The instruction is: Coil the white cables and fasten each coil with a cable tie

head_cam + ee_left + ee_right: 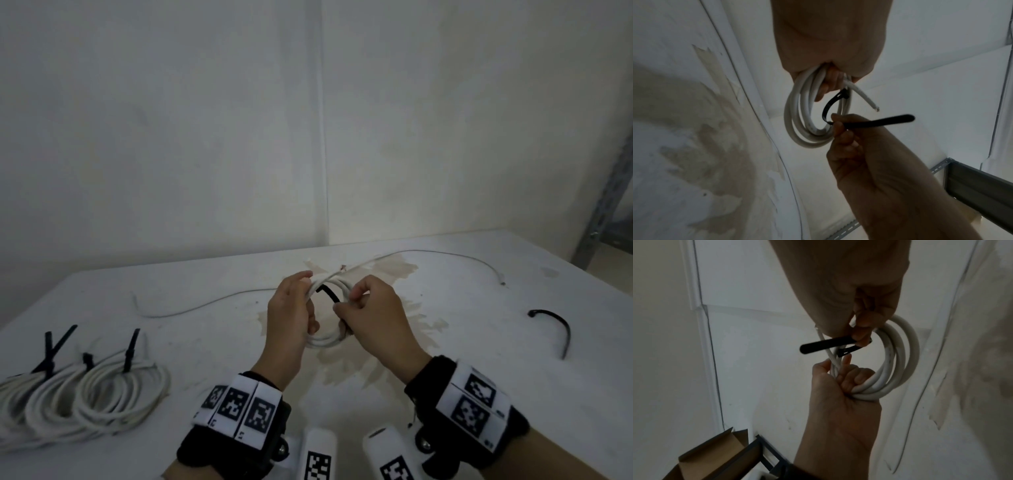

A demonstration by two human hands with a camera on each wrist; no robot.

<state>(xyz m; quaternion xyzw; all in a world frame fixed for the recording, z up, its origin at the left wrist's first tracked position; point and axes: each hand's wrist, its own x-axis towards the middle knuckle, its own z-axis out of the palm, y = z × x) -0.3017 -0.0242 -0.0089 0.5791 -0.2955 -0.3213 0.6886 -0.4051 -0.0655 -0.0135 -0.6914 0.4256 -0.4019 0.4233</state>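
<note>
Coil [325,337]: smooth round white cable, several loops, held above the table [445,394] centre.
Cable tie [329,294]: flat black strap, looped through the coil.
Left hand [291,308]: closed round the coil's 9 o'clock side.
Right hand [373,308]: tie pinched at 3 o'clock.
Tied coils [85,401]: laid at 8 o'clock by the table edge.
Spare tie [561,329]: curved, lying at 3 o'clock.
</note>
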